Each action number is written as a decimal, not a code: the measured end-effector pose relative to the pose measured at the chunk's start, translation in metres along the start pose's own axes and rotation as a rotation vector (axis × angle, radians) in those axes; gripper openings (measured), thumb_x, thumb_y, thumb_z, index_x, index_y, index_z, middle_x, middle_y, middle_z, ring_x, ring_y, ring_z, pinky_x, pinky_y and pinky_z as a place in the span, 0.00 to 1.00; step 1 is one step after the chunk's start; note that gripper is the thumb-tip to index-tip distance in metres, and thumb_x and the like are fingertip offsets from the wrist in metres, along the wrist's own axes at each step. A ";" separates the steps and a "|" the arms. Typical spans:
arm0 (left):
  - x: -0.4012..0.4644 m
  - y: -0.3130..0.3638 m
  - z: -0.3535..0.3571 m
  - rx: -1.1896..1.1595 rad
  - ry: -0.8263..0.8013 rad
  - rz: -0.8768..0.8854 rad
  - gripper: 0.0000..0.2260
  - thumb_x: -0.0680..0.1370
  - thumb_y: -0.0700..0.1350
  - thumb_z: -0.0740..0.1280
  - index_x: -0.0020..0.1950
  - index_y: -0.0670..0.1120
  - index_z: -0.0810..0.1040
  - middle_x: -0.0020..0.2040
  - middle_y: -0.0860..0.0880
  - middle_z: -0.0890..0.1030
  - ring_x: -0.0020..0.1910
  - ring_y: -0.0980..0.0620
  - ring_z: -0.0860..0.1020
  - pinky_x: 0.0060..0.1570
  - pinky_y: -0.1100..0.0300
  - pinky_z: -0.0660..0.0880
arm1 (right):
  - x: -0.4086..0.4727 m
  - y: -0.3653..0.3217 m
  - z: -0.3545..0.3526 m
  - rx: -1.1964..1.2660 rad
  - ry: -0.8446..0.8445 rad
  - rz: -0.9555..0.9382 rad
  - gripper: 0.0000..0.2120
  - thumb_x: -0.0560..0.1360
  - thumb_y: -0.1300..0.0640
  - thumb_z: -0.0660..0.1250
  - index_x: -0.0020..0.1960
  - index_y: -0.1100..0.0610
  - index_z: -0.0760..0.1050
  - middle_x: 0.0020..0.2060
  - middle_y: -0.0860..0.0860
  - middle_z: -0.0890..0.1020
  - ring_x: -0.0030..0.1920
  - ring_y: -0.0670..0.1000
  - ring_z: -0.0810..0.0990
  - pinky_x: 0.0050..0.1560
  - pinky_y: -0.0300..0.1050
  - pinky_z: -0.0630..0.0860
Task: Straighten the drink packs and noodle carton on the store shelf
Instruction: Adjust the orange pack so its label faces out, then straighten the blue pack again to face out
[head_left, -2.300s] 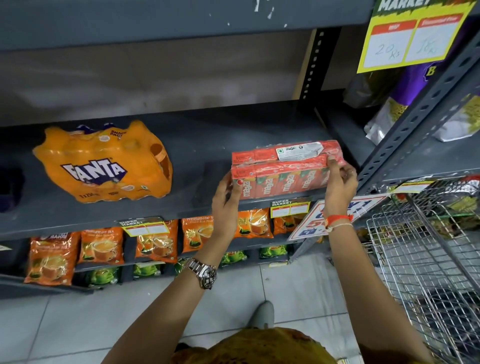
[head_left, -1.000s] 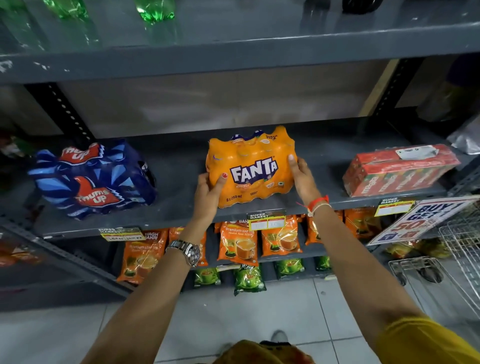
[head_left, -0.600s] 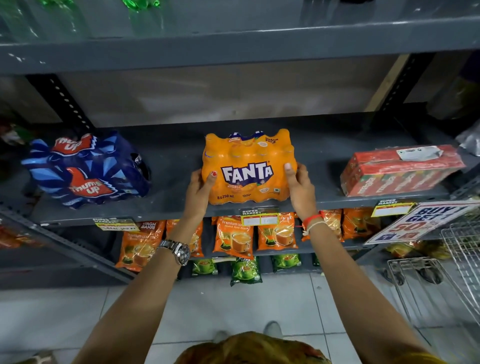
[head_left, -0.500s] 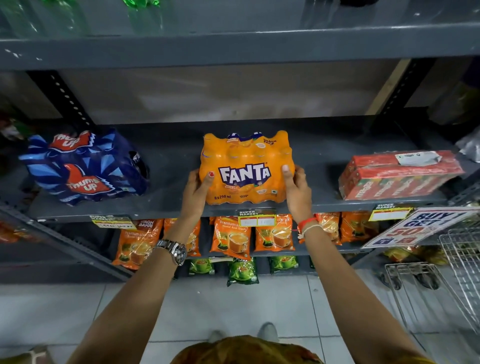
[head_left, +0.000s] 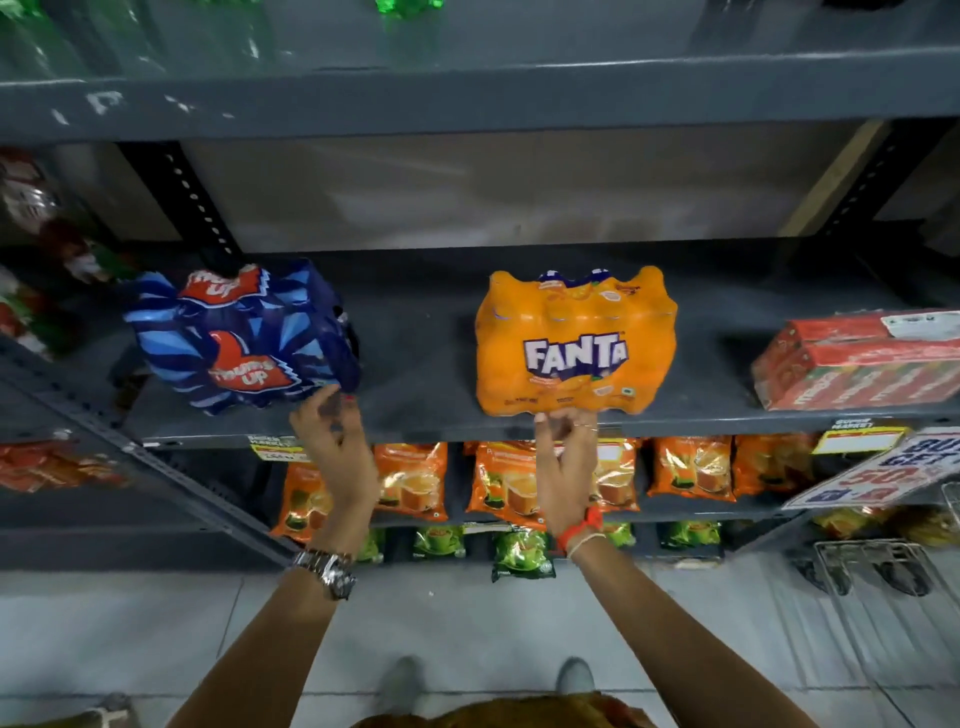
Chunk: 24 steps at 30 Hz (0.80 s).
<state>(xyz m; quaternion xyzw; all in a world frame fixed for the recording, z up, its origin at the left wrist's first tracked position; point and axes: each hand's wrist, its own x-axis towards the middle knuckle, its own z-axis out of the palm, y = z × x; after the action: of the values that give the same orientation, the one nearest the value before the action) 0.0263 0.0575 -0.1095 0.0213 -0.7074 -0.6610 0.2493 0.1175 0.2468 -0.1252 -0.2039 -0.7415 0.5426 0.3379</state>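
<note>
Left hand (head_left: 332, 447) loosely open, fingertips at Thums Up pack (head_left: 244, 338); right hand (head_left: 566, 457) empty below Fanta pack (head_left: 574, 343), fingers curled.

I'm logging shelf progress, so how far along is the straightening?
The red noodle carton and the orange Fanta bottle pack sit square on the grey metal shelf. The left hand is reaching for the tilted blue Thums Up bottle pack, which is left.

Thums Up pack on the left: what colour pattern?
Dark and light blue streaks with red logo patches; head view.
</note>
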 end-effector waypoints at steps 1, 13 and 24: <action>0.013 -0.003 -0.017 -0.003 0.061 0.004 0.10 0.77 0.41 0.62 0.58 0.47 0.70 0.53 0.48 0.71 0.49 0.59 0.74 0.50 0.67 0.72 | -0.005 -0.007 0.019 -0.010 -0.059 -0.033 0.08 0.78 0.50 0.61 0.45 0.38 0.65 0.41 0.55 0.74 0.43 0.55 0.74 0.46 0.53 0.73; 0.178 -0.036 -0.145 0.033 -0.292 -0.272 0.22 0.78 0.48 0.62 0.68 0.42 0.60 0.61 0.44 0.69 0.59 0.49 0.71 0.57 0.52 0.70 | 0.026 -0.112 0.215 0.272 -0.433 0.104 0.11 0.76 0.52 0.66 0.55 0.55 0.69 0.49 0.46 0.78 0.51 0.46 0.78 0.53 0.34 0.75; 0.194 -0.047 -0.146 0.008 -0.473 -0.318 0.20 0.78 0.49 0.61 0.68 0.45 0.65 0.58 0.50 0.74 0.49 0.58 0.76 0.37 0.74 0.74 | 0.012 -0.104 0.223 0.186 -0.372 0.176 0.14 0.77 0.46 0.63 0.56 0.55 0.68 0.55 0.54 0.80 0.49 0.45 0.82 0.37 0.30 0.78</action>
<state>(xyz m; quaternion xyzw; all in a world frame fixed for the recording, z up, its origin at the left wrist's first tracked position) -0.1022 -0.1533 -0.0906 -0.0219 -0.7365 -0.6755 -0.0294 -0.0447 0.0719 -0.0643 -0.1321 -0.7173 0.6642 0.1639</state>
